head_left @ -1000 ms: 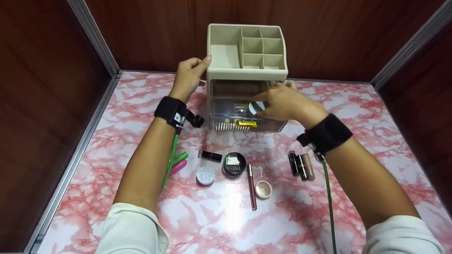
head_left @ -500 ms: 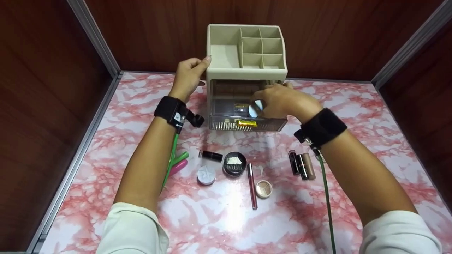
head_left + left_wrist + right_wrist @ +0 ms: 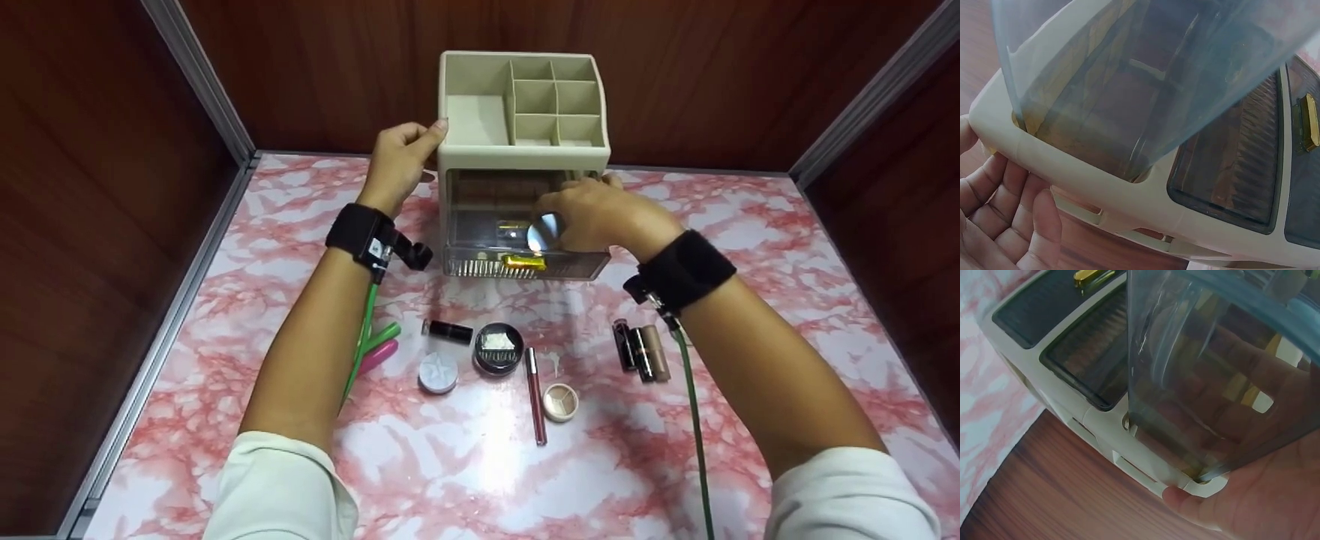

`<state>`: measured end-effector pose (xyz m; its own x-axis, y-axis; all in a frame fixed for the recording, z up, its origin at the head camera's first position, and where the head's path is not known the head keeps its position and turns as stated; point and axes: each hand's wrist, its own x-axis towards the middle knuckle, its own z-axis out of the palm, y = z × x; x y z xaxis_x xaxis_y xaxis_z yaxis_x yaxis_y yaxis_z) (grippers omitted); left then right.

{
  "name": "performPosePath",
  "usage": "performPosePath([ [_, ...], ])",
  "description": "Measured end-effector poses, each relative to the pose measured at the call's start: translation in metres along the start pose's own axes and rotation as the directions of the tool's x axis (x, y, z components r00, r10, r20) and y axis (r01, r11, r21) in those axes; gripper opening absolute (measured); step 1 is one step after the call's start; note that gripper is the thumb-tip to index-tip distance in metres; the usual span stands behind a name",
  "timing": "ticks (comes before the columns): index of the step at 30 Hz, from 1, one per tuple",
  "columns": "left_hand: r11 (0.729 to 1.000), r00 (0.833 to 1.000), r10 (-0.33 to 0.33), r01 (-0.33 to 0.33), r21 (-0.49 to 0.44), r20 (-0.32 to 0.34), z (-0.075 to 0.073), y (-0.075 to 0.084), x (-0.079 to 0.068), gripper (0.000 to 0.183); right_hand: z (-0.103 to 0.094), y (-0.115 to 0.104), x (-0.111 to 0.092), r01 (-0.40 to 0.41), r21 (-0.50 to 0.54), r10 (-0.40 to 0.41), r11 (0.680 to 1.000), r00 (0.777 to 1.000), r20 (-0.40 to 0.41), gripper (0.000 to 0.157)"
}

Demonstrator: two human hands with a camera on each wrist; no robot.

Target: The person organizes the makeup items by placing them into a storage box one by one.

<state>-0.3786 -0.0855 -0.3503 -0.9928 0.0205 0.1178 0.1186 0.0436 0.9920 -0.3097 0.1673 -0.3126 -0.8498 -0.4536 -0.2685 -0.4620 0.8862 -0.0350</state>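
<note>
A cream makeup organizer stands at the back of the table, its upper smoky clear drawer pulled out. At the organizer's upper left edge, my left hand grips the side, thumb near the rim. My right hand reaches down into the drawer's right part, fingers curled at a round, shiny, pale disc, perhaps a compact. The thumb's contact with the disc is hidden. Through the clear wall in the right wrist view, fingers show inside the drawer. A gold handle sits on the drawer front.
Nearer on the marbled table lie a black lipstick tube, a black round jar, a pale round pot, a lip gloss tube and a three-shade palette. Several tubes lie at right; green and pink tubes at left.
My right hand has moved slightly left and deeper into the drawer with the round disc, whose face has tilted a little. My left hand keeps its place on the organizer.
</note>
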Motion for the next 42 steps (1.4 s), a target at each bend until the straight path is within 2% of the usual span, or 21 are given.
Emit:
performPosePath([
  [7, 0.999, 1.000, 0.029, -0.029, 0.031, -0.001, 0.000, 0.003, -0.001, 0.042, -0.001, -0.001, -0.004, 0.002, 0.045, -0.002, 0.999, 1.000, -0.007, 0.044],
  [13, 1.000, 1.000, 0.016, -0.016, 0.015, -0.007, -0.003, 0.003, -0.002, 0.041, -0.002, -0.001, -0.003, 0.043, 0.057, -0.042, 0.997, 0.999, -0.017, 0.038],
  [21, 1.000, 1.000, 0.001, -0.001, 0.013, -0.011, -0.003, 0.003, -0.003, 0.041, -0.002, -0.001, -0.004, 0.064, 0.043, -0.063, 0.997, 0.997, -0.035, 0.044],
  [31, 1.000, 1.000, -0.008, 0.008, 0.004, -0.011, -0.003, 0.003, -0.002, 0.041, -0.008, -0.004, -0.024, 0.123, 0.073, -0.114, 0.990, 0.986, -0.123, 0.044],
  [34, 1.000, 1.000, -0.005, 0.005, -0.001, -0.008, -0.003, 0.003, -0.003, 0.041, -0.007, -0.006, -0.031, 0.147, 0.063, -0.135, 0.987, 0.975, -0.174, 0.043],
  [38, 1.000, 1.000, 0.006, -0.006, -0.007, -0.002, -0.001, 0.004, -0.002, 0.041, -0.007, -0.008, -0.039, 0.180, 0.050, -0.160, 0.982, 0.948, -0.274, 0.041],
  [40, 1.000, 1.000, 0.006, -0.006, -0.007, -0.002, 0.000, 0.005, -0.001, 0.042, -0.006, -0.009, -0.043, 0.202, 0.046, -0.176, 0.978, 0.927, -0.331, 0.040],
  [42, 1.000, 1.000, 0.005, -0.005, -0.005, -0.003, 0.001, 0.005, -0.001, 0.042, -0.003, -0.010, -0.047, 0.237, 0.035, -0.204, 0.971, 0.894, -0.400, 0.036],
])
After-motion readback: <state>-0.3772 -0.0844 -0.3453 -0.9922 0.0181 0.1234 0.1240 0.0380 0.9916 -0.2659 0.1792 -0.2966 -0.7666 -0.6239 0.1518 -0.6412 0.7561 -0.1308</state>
